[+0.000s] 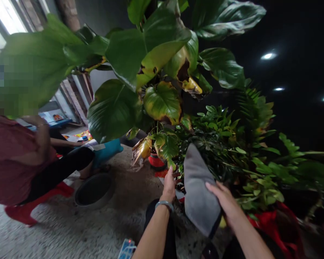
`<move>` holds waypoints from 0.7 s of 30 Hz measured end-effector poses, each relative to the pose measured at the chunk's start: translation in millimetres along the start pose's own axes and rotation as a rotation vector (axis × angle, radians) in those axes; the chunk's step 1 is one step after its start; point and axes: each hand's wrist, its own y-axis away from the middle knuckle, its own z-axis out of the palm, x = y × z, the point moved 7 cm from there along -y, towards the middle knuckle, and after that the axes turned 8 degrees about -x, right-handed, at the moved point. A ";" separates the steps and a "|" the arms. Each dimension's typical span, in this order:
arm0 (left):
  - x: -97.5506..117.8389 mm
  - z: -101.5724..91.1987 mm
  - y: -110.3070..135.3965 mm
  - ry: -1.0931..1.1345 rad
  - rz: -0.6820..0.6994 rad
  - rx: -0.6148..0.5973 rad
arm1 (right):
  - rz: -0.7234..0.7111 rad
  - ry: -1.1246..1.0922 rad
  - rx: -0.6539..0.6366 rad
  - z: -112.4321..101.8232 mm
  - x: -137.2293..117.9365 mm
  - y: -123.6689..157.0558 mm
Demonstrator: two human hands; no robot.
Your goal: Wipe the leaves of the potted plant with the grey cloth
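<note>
grey cloth (198, 190) — draped over right hand (225, 203)

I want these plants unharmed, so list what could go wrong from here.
The left hand reaches the low leaves by the red pot; a hard pull might snap a stem or tip the pot. The grey cloth in the right hand could tear the yellowed, browning leaves if rubbed firmly.

A soft grey cloth (198, 194) is rising limply from the right hand (226, 203), its rounded top edge showing against low green foliage. Just left of it, a small plant (164, 144) with green and yellowing leaves is sitting in a red pot (156, 161).
</note>
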 end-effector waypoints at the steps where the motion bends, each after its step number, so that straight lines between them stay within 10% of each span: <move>1: 1.6 -0.4 0.7 -0.007 0.014 0.013 | 0.052 0.017 -0.020 0.6 19.3 3.6; 5: 4.1 1.2 1.9 -0.020 0.034 0.021 | 0.090 0.066 0.083 -29.6 39.2 39.2; 9: 4.7 4.7 1.6 -0.013 0.043 0.024 | 0.093 -0.158 0.210 -55.1 -13.4 54.3; 12: 3.9 6.9 2.5 -0.002 0.038 0.046 | -0.018 -0.245 0.164 -34.5 -37.5 36.3; 17: 1.3 10.1 5.8 -0.046 -0.003 0.051 | 0.110 -0.164 -0.089 20.1 40.7 21.9; 21: 0.4 11.2 6.6 -0.051 -0.013 0.013 | 0.017 0.001 0.131 -26.8 41.4 42.4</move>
